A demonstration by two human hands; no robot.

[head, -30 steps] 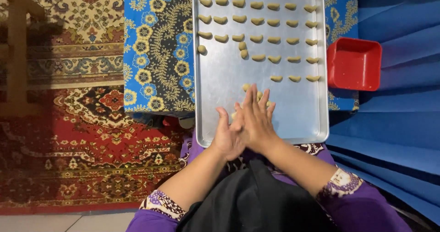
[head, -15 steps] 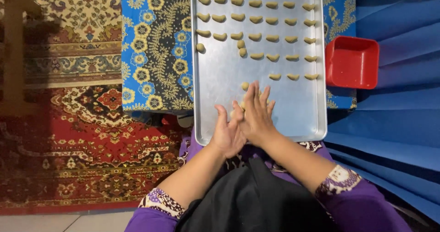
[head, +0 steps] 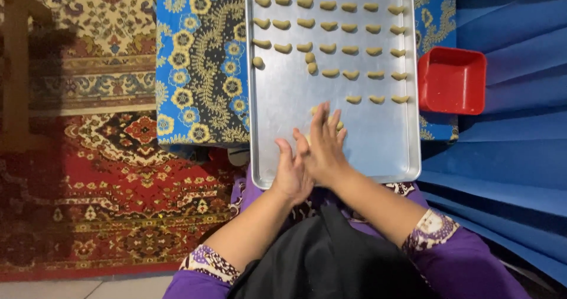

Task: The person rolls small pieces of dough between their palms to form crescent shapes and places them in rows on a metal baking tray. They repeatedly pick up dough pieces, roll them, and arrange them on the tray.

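Observation:
My left hand and my right hand are pressed palm to palm over the near end of a long metal baking tray. A bit of pale dough peeks out between them near the fingertips; what lies inside the palms is hidden. Several small curved dough pieces lie in rows on the far half of the tray. A few loose pieces sit out of line, and one lies near the tray's left rim.
A red square plastic container stands right of the tray on a blue floral cloth. A red patterned carpet lies to the left, and blue fabric to the right. A wooden frame stands at far left.
My right hand has slid forward over my left hand while both stay pressed together. The view has shifted slightly.

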